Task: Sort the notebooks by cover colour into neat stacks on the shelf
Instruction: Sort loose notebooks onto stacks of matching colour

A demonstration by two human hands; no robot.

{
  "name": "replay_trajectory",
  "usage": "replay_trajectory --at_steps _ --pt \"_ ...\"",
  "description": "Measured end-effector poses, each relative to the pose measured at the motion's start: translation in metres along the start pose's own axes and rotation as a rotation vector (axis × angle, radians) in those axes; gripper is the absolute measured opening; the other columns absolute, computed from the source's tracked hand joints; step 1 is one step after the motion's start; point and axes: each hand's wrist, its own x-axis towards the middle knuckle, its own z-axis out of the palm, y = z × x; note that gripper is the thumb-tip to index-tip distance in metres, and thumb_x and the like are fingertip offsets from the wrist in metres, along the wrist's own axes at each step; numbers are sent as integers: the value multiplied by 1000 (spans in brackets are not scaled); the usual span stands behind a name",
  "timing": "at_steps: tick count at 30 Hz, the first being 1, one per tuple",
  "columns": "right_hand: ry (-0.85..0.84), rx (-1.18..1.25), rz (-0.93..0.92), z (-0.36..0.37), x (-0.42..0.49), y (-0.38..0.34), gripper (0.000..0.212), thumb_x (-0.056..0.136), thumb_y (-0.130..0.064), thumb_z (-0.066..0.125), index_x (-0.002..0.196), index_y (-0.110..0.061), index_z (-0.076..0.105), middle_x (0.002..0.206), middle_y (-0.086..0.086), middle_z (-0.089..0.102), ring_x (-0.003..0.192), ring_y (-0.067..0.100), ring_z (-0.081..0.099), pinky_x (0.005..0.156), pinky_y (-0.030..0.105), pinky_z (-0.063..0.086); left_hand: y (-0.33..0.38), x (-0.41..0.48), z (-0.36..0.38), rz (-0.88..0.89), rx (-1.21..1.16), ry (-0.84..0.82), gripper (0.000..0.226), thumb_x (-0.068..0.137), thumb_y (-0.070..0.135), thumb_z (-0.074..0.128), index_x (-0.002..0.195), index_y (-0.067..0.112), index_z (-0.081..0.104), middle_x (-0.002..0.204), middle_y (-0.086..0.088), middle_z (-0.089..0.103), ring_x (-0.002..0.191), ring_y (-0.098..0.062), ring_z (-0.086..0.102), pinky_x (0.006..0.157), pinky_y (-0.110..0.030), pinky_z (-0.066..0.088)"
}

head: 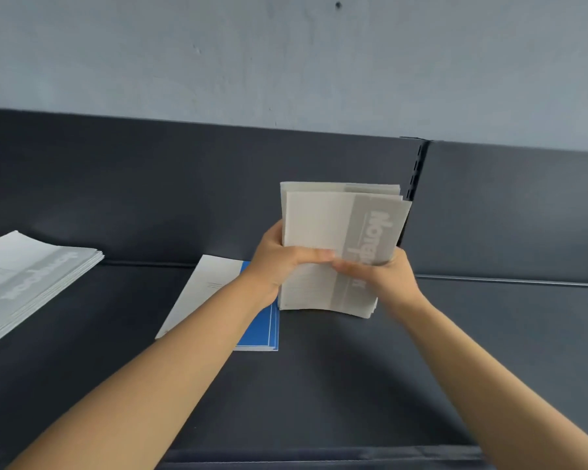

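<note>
Take the dark shelf as your landmark. At its far left edge lies a flat stack of grey notebooks. Nearer the shelf's middle, a single pale notebook lies slanted over blue notebooks, which show along its right side; your left forearm crosses both. Your left hand has its grip closed on the left edge of a bundle of grey notebooks, fingers wrapped across the front cover. The bundle stands upright, its bottom edge on or just above the shelf surface, in front of the slotted upright at the shelf's back. Your right hand grips the bundle's right edge, fingers across the cover.
</note>
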Motion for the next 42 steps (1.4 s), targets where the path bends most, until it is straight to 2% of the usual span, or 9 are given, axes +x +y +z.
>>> replay_trajectory --at_steps 8,13,17,21,24,28,35,38,42 --pt "30 123 57 5 10 10 27 72 -17 81 97 -17 72 96 -2 75 91 16 71 80 30 56 -10 1 20 56 -59 152 57 57 32 88 108 15 69 100 1 75 96 -15 70 82 -29 56" --pt "51 95 139 4 11 25 31 71 -19 83 100 -16 72 95 -5 75 88 14 71 78 30 55 -22 0 20 -103 29 142 23 78 33 79 97 28 68 95 8 72 92 -10 67 74 -22 51" --pt "0 66 194 -3 14 15 38 68 -20 85 102 -15 69 92 -5 75 81 16 73 70 33 58 -21 7 6 -121 177 106 40 84 46 70 114 22 60 111 5 68 100 -11 64 81 -25 51" --pt "-29 -50 404 -17 18 16 43 63 -20 88 101 -15 69 89 -2 75 80 22 73 69 36 58 -5 16 -30 -255 882 27 57 80 63 63 103 11 58 98 -17 59 89 -23 63 62 -29 44" --pt "-66 -149 579 -26 17 22 42 61 -20 89 99 -12 71 86 2 76 77 25 73 70 38 58 13 15 -75 -385 1408 99 56 78 63 63 99 11 64 108 -11 62 98 -30 59 79 -32 49" --pt "-69 -405 642 -25 15 28 46 57 -31 90 94 -14 71 86 1 74 79 22 71 72 32 55 15 4 -111 -702 1280 32 51 77 53 74 99 13 51 88 0 56 87 -21 59 81 -32 53" --pt "21 -1117 515 -15 4 10 58 64 -61 76 79 -10 53 101 7 54 90 23 50 59 27 36 7 3 -115 -709 1001 -28 47 74 36 83 89 12 45 97 -8 62 93 -24 64 81 -38 54" --pt "117 -1020 248 10 -3 -6 57 77 -47 72 118 -11 55 119 5 51 104 22 49 78 28 37 1 6 -117 -708 913 -32 43 71 31 86 88 12 52 94 -8 65 86 -22 64 78 -34 52" --pt "-93 -716 229 77 -12 -22 37 86 -38 66 107 -8 62 101 3 64 88 17 59 74 26 43 -7 6 -125 -643 773 -23 49 64 28 90 100 10 63 101 -9 70 96 -26 67 90 -37 52"
